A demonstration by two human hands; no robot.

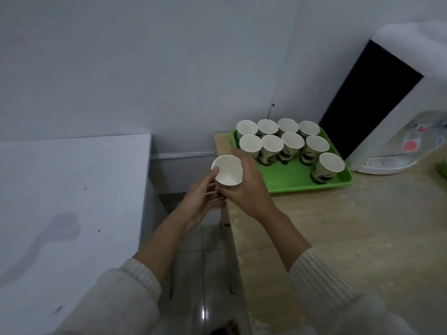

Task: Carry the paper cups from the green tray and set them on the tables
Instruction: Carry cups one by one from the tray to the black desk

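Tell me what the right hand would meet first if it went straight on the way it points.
Likely the white wall: the right hand, gripping a paper cup, points up-left past the left rim of the green tray. The nearest tray cup sits just right of that line; depth is unclear.

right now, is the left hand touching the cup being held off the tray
Touching. In the head view the thumb of the left hand lies on the rim of the held cup, no gap; the right hand grips its side.
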